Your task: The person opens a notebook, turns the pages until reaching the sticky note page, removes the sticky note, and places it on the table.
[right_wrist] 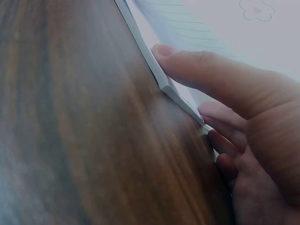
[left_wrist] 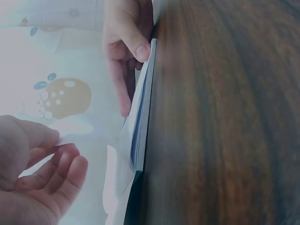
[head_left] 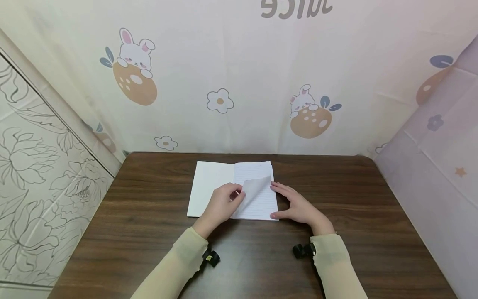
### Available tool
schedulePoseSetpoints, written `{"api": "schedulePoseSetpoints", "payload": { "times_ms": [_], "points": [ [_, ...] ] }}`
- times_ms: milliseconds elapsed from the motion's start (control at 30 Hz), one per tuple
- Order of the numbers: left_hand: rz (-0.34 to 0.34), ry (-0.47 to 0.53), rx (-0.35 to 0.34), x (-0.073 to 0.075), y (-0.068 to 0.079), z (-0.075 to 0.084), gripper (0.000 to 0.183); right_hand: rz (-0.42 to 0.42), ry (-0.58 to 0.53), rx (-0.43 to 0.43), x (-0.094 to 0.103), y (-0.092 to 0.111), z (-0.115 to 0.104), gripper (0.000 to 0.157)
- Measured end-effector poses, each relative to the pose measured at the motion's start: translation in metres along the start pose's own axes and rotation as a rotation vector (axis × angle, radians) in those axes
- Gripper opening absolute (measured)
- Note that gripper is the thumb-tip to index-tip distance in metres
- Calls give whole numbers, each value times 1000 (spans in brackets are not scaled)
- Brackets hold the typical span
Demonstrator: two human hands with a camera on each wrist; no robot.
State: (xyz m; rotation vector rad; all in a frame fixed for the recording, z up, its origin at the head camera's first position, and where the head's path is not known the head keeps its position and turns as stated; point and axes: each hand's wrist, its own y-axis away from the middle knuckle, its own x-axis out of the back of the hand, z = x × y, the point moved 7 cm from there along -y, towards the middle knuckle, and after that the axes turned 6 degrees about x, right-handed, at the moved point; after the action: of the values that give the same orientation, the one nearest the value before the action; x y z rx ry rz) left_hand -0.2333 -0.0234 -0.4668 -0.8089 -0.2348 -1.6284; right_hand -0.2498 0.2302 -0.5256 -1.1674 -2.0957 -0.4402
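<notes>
On the far part of the counter point(head_left: 149, 232), the notebook point(head_left: 212, 178) lies open. Left hand point(head_left: 219, 203) pinches a lifted page point(head_left: 254, 187), grip narrow; the page slants over the notebook's right side. Right hand point(head_left: 300, 206), grip wide, touches the right edge with thumb and fingers spread apart.

Three lenses on one notebook point(head_left: 210, 180): head high, wrists close
From the head I look forward and down across the tabletop point(head_left: 257, 270), notebook just below centre, printed curtain point(head_left: 254, 62) up top. My left-wrist view sits low and near, turned sideways with the tabletop at its right, facing across to the right hand point(left_wrist: 125, 40) at upper centre. My right-wrist view is close, tilted, tabletop at left. All three share the right hand at the notebook's edge.
</notes>
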Motion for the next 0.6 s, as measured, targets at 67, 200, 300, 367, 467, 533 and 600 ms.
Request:
{"api": "schedulePoseSetpoints", "payload": {
  "times_ms": [67,200,300,367,467,533,600],
  "points": [
    [3,23,1,1,0,0,6,0,-3,0,0,0,0,99],
    [11,99,33,4,-1,1,14,0,-8,-2,1,0,-1,99],
    [28,145,59,9,-1,2,24,-2,-14,-7,0,-1,0,99],
    [40,163,71,12,-1,2,29,-3,-17,-12,0,-1,1,100],
    [49,195,81,15,-1,1,32,-5,-27,-20,0,-1,2,100],
    [53,204,85,16,-1,0,32,-7,-35,-27,0,-1,2,100],
    [58,204,84,17,-2,-2,31,-9,-38,-27,0,0,1,100]
  ]
}}
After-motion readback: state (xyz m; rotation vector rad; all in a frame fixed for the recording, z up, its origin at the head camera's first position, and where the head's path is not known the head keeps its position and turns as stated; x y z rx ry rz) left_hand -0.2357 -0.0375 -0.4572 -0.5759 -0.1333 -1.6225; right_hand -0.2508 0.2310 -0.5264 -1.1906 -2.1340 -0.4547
